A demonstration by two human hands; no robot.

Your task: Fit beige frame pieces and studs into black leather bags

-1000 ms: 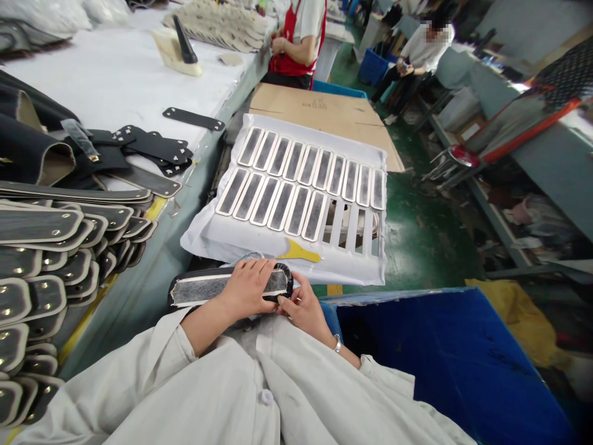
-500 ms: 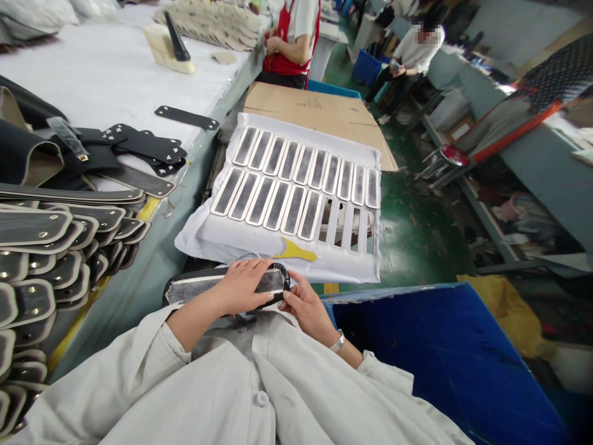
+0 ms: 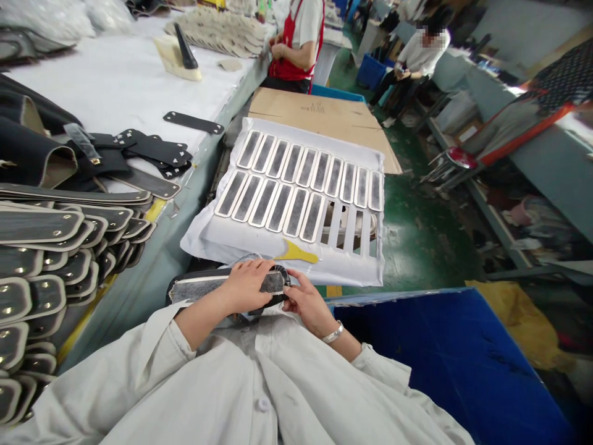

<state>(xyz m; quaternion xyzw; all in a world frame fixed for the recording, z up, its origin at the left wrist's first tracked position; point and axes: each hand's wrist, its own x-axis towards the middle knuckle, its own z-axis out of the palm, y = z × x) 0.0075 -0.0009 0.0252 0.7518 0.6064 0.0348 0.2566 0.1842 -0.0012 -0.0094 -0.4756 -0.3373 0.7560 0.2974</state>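
Observation:
A long black piece with a grey, white-edged panel (image 3: 197, 288) lies across my lap. My left hand (image 3: 248, 286) rests over its right part, fingers wrapped on the edge. At its rounded right end, my right hand (image 3: 306, 303) pinches the black rim between thumb and fingers. Just beyond, a white cloth-covered board (image 3: 231, 243) carries two rows of grey panels with white borders (image 3: 291, 162); open slots show at its lower right. A yellow flat tool (image 3: 299, 252) lies on the board's near edge.
On the left table (image 3: 134, 80) are stacked dark straps (image 3: 41, 296), black pieces (image 3: 155, 148) and a block with a black cone (image 3: 185, 52). Cardboard (image 3: 319, 111) lies behind the board, a blue bin (image 3: 445, 358) at right. A person in a red apron (image 3: 296, 46) stands beyond.
The whole view has shifted slightly, with the scene a little farther right and down. Both hands keep nearly the same hold on the black piece; my right fingers have curled slightly.

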